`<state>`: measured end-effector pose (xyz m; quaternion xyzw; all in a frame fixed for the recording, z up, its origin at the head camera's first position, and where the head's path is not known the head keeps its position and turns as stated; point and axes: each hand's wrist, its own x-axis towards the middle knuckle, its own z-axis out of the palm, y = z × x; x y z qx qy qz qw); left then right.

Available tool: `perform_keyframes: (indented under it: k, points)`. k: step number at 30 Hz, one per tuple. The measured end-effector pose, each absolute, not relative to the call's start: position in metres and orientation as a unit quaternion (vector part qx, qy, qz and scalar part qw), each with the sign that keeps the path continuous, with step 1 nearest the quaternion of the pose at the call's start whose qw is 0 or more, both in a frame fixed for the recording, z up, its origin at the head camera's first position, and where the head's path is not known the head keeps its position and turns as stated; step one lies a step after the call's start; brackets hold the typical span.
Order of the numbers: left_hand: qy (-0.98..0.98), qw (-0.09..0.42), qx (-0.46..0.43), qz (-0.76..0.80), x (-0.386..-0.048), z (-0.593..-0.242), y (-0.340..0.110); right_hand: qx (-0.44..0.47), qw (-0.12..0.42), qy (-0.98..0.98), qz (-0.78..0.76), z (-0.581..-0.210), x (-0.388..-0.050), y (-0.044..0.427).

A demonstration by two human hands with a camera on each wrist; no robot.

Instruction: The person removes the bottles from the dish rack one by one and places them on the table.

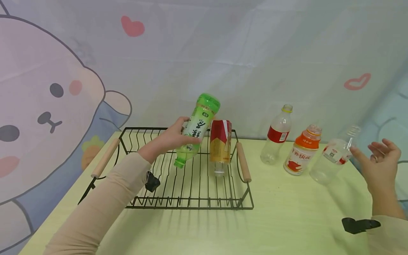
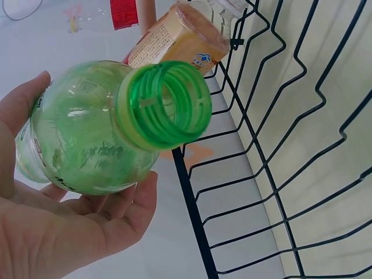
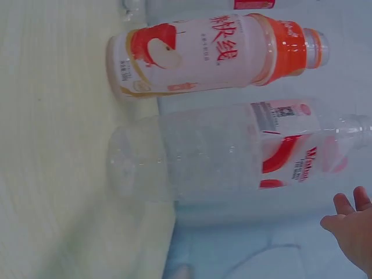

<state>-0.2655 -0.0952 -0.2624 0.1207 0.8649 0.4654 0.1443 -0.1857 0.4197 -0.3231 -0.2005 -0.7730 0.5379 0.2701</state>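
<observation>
My left hand [image 1: 172, 138] grips a green bottle [image 1: 199, 124], which is tilted with its uncapped neck pointing down over the black wire rack [image 1: 191, 208]. In the left wrist view the bottle's open mouth [image 2: 168, 104] faces the camera, with thumb and fingers around its body. A bottle with a red and gold label [image 1: 220, 141] stands neck down in the rack, right of the green one. My right hand [image 1: 380, 166], fingers spread and loosely bent, is beside a clear bottle with a white and red label [image 1: 333, 156]; whether the thumb touches it I cannot tell.
Right of the rack, a clear bottle with a red label [image 1: 278, 134] and a white and orange bottle [image 1: 302, 150] stand upright on the pale green table [image 1: 287, 219]. Wooden handles [image 1: 243, 163] flank the rack. A printed curtain [image 1: 255, 53] hangs behind.
</observation>
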Motion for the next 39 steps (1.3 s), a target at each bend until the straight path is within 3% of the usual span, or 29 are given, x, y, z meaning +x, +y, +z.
perform_keyframes:
  k: [14, 26, 39]
  points:
    - [0.878, 0.145, 0.164, 0.427, -0.256, -0.249, -0.095, -0.107, 0.305, -0.829, 0.456, -0.266, -0.181, 0.401]
    - [0.868, 0.168, 0.191, 0.427, -0.243, -0.242, -0.087, -0.016, 0.315, -0.824, 0.471, -0.230, -0.176, 0.353]
    - [0.888, 0.180, 0.213, 0.366, -0.229, -0.238, -0.075, 0.208, 0.268, -0.712, 0.615, -0.224, -0.176, 0.318]
